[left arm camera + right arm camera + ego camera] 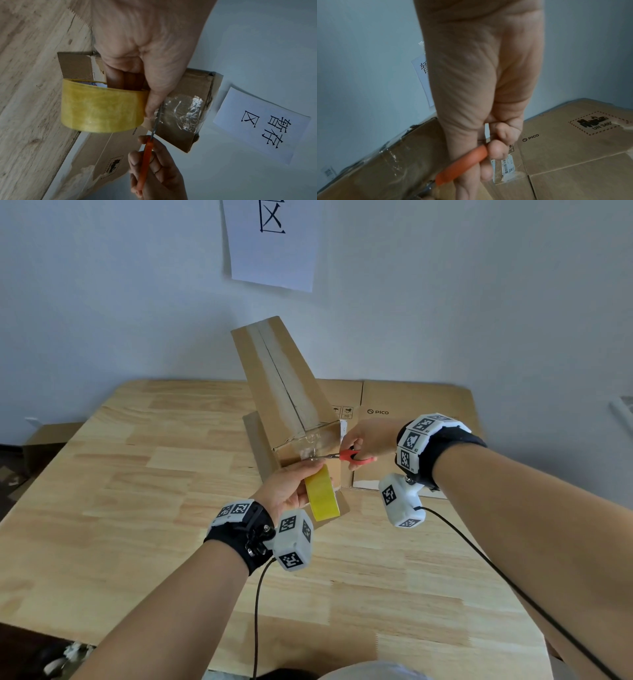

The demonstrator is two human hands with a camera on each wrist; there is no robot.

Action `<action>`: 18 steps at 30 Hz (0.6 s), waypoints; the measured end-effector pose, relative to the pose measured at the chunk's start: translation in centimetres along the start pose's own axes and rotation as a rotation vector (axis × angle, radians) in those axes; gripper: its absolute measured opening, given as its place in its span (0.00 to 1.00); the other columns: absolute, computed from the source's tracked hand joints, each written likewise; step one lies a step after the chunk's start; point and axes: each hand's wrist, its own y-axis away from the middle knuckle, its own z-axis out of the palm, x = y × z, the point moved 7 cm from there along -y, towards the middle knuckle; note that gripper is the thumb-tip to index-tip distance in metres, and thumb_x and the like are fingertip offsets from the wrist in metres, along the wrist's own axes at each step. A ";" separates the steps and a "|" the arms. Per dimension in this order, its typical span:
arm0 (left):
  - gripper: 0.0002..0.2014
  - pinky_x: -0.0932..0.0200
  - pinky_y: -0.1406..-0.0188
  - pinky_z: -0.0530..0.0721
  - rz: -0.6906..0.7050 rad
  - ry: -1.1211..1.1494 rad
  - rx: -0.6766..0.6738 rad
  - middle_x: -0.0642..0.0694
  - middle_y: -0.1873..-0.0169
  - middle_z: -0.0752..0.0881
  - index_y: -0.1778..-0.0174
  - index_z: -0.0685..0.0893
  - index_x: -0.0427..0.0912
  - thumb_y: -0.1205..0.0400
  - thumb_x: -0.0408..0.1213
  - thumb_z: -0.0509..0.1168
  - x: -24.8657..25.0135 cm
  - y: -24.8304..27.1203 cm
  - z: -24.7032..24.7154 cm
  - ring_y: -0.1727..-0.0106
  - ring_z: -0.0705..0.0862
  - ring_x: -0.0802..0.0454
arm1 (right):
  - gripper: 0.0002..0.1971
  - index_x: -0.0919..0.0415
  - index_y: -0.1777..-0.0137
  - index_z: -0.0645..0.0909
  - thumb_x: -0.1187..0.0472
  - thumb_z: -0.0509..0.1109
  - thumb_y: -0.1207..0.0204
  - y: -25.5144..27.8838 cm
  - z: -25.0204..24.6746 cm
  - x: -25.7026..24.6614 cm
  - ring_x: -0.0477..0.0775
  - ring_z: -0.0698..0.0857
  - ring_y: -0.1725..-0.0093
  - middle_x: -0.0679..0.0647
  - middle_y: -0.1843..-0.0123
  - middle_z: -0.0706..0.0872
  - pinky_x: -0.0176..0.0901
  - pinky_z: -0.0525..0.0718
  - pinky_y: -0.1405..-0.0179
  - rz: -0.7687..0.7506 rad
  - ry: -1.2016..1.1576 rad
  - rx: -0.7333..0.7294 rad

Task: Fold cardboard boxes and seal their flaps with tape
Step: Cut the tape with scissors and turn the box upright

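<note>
A long folded cardboard box [284, 381] stands tilted on the wooden table [137, 474], its top seam covered with clear tape. My left hand [291, 491] holds a yellow tape roll [322, 494] just below the box's near end, fingers through its core [120, 81]. A strip of clear tape [181, 112] runs from the roll onto the box end [193, 86]. My right hand [366, 443] grips red-handled scissors [352, 456], and the blades [156, 121] sit across the tape beside the roll [102, 108]. In the right wrist view the orange handle [462, 163] shows under curled fingers.
A flattened PICO cardboard box [404, 412] lies on the table behind and right of the standing box. A white paper sign [274, 241] hangs on the wall. More cardboard [44, 440] sits off the table's left edge. Wrist camera cables [513, 587] trail over the near table.
</note>
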 end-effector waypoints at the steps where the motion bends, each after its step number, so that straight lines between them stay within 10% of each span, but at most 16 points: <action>1: 0.09 0.50 0.50 0.88 0.002 -0.005 -0.004 0.38 0.52 0.90 0.46 0.87 0.37 0.22 0.32 0.71 0.1 0.0 0.0 0.57 0.91 0.48 | 0.09 0.48 0.50 0.87 0.62 0.73 0.26 0.0 0.0 0.0 0.31 0.78 0.77 0.33 0.74 0.85 0.34 0.81 0.57 -0.001 -0.028 0.000; 8: 0.09 0.45 0.40 0.84 0.000 -0.029 0.002 0.38 0.53 0.90 0.46 0.86 0.37 0.22 0.33 0.70 0.7 0.1 0.0 0.54 0.90 0.47 | 0.11 0.47 0.46 0.83 0.55 0.75 0.28 0.3 -0.1 -1.0 0.48 0.80 0.52 0.42 0.56 0.83 0.35 0.73 0.57 -0.046 0.039 0.055; 14: 0.04 0.55 0.57 0.89 -0.011 -0.047 0.021 0.41 0.60 0.91 0.52 0.86 0.39 0.21 0.32 0.70 0.8 0.0 -0.1 0.60 0.91 0.51 | 0.18 0.49 0.37 0.82 0.52 0.75 0.28 -0.4 0.2 -1.6 0.48 0.78 0.47 0.45 0.48 0.83 0.39 0.73 0.48 -0.060 0.035 0.049; 18: 0.07 0.46 0.42 0.85 -0.018 -0.052 0.013 0.38 0.55 0.91 0.49 0.86 0.38 0.22 0.32 0.71 1.0 0.1 -0.2 0.54 0.90 0.47 | 0.16 0.47 0.40 0.84 0.52 0.76 0.28 -0.4 -0.1 -1.4 0.49 0.80 0.44 0.47 0.44 0.86 0.38 0.73 0.48 -0.055 0.006 0.062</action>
